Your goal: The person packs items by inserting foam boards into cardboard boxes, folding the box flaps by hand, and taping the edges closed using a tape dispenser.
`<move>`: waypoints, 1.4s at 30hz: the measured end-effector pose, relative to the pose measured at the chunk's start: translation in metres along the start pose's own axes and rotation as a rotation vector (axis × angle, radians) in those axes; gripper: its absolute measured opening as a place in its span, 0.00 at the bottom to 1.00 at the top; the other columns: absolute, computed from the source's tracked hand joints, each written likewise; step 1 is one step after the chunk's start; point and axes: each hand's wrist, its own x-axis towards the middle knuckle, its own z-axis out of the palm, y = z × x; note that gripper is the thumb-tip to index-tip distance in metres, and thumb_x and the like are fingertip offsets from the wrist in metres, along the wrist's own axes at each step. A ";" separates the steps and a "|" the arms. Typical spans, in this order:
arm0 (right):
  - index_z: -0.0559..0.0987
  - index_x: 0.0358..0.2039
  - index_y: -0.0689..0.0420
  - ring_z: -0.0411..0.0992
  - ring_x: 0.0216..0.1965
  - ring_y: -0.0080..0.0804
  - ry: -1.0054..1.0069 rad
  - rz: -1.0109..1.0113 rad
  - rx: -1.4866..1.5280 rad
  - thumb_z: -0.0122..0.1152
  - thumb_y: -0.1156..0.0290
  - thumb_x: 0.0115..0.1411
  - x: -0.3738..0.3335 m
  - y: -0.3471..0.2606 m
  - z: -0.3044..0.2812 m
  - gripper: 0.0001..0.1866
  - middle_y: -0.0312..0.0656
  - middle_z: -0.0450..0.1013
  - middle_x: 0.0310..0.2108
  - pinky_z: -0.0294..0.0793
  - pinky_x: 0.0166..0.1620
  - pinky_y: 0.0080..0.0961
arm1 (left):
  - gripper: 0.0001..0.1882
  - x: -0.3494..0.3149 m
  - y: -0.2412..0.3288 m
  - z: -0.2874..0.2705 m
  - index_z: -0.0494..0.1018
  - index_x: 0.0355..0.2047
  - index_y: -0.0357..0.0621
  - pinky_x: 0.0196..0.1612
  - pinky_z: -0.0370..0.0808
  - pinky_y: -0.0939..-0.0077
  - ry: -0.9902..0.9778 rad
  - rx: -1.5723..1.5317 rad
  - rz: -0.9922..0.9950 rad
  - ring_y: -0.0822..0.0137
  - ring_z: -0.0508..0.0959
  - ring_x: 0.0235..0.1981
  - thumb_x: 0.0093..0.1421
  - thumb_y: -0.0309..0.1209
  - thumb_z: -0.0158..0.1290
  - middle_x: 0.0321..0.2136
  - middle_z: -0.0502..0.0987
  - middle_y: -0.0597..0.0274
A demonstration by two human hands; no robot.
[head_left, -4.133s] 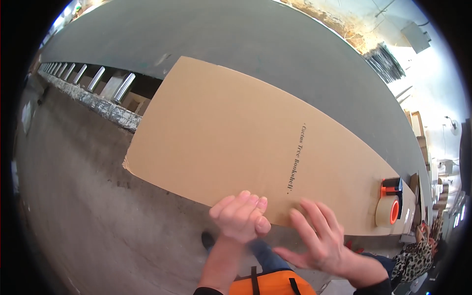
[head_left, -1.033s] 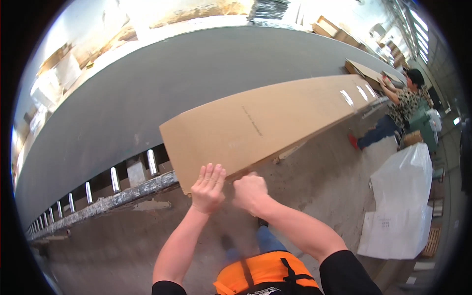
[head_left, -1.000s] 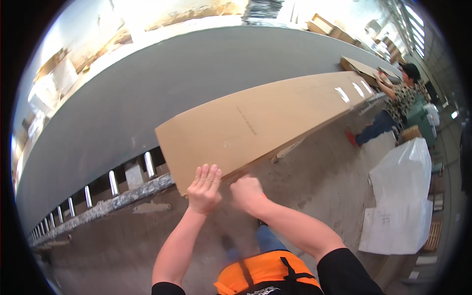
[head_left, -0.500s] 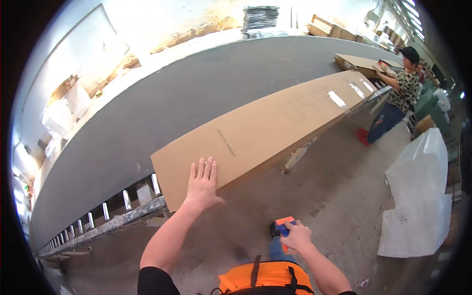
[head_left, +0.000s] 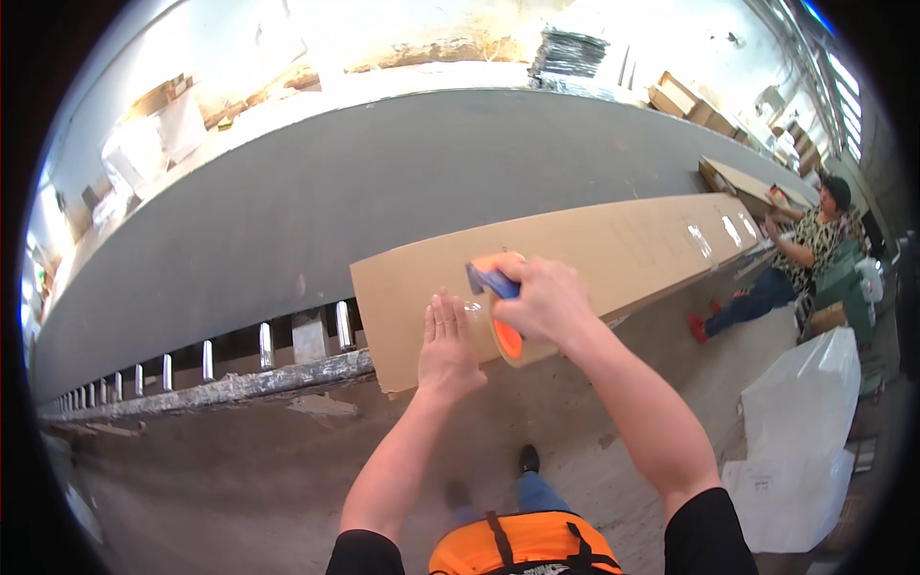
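Note:
A long brown cardboard box (head_left: 613, 235) lies across the edge of a grey conveyor belt. Near its left end, my left hand (head_left: 449, 350) rests flat on the top, fingers stretched out. My right hand (head_left: 551, 302) is wrapped round the grip of an orange and blue tape dispenser (head_left: 505, 331), held over the box just right of my left hand. A shiny patch, seemingly clear tape, shows between my left fingertips and the dispenser. Strips of clear tape (head_left: 731, 231) lie across the box's far right end.
Metal rollers (head_left: 266, 345) line the near side of the belt (head_left: 287, 201). At the right, another person (head_left: 810, 240) handles a second cardboard box (head_left: 743, 184). White wrapped bundles (head_left: 800, 422) stand on the floor at right. An orange waist bag (head_left: 517, 544) hangs at my front.
My right hand has lifted the tape dispenser from beside my leg up over the box. My left hand stays flat on the box. The view has shifted.

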 end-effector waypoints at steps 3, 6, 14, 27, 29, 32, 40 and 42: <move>0.83 0.28 0.56 0.79 0.35 0.48 -0.338 0.217 -0.112 0.59 0.64 0.41 0.044 -0.037 -0.003 0.13 0.52 0.79 0.31 0.78 0.37 0.39 | 0.56 0.000 -0.002 -0.003 0.40 0.66 0.22 0.73 0.38 0.51 0.011 -0.029 -0.028 0.35 0.39 0.71 0.44 0.32 0.60 0.67 0.39 0.24; 0.83 0.22 0.57 0.80 0.34 0.47 -0.445 0.217 -0.210 0.60 0.62 0.37 0.049 -0.030 0.020 0.13 0.51 0.80 0.29 0.79 0.37 0.34 | 0.55 0.001 -0.003 -0.008 0.38 0.66 0.23 0.73 0.37 0.51 -0.008 -0.080 -0.022 0.35 0.39 0.71 0.45 0.30 0.59 0.67 0.39 0.25; 0.83 0.36 0.48 0.78 0.38 0.52 -0.436 0.125 -0.199 0.62 0.61 0.40 -0.069 0.003 0.044 0.19 0.54 0.78 0.35 0.79 0.45 0.42 | 0.51 -0.002 -0.023 -0.001 0.46 0.67 0.28 0.72 0.39 0.48 0.062 -0.007 0.188 0.41 0.43 0.72 0.45 0.32 0.57 0.70 0.46 0.40; 0.85 0.32 0.58 0.79 0.39 0.38 -0.531 -0.255 -0.510 0.74 0.56 0.37 -0.099 0.019 0.170 0.23 0.48 0.80 0.33 0.80 0.39 0.31 | 0.47 -0.034 -0.011 -0.007 0.57 0.65 0.33 0.68 0.43 0.36 0.003 0.240 0.146 0.34 0.48 0.69 0.56 0.55 0.55 0.68 0.54 0.41; 0.85 0.27 0.57 0.79 0.39 0.40 -0.575 -0.247 -0.291 0.72 0.60 0.38 -0.125 0.044 0.176 0.17 0.47 0.80 0.32 0.80 0.42 0.34 | 0.47 -0.046 0.016 0.002 0.56 0.65 0.30 0.67 0.44 0.32 -0.042 0.241 0.099 0.31 0.49 0.68 0.55 0.51 0.58 0.67 0.54 0.38; 0.84 0.35 0.56 0.79 0.40 0.46 -0.494 0.032 0.043 0.66 0.61 0.41 -0.179 0.075 0.155 0.20 0.50 0.78 0.36 0.78 0.46 0.41 | 0.47 -0.061 0.064 0.010 0.56 0.64 0.27 0.67 0.43 0.32 -0.033 0.284 0.048 0.29 0.48 0.68 0.55 0.50 0.58 0.67 0.53 0.36; 0.76 0.52 0.39 0.78 0.41 0.48 -0.334 0.232 0.008 0.64 0.52 0.41 -0.260 0.223 0.066 0.33 0.44 0.72 0.49 0.79 0.44 0.44 | 0.48 -0.070 0.098 0.033 0.48 0.66 0.23 0.69 0.36 0.35 -0.137 0.375 -0.170 0.30 0.41 0.69 0.59 0.49 0.55 0.68 0.45 0.33; 0.74 0.53 0.38 0.78 0.39 0.52 -0.190 0.251 0.104 0.64 0.52 0.41 -0.266 0.258 0.051 0.33 0.48 0.71 0.46 0.78 0.44 0.45 | 0.52 -0.068 0.094 0.037 0.49 0.66 0.23 0.68 0.36 0.33 -0.089 0.429 -0.133 0.28 0.42 0.69 0.55 0.51 0.58 0.68 0.45 0.30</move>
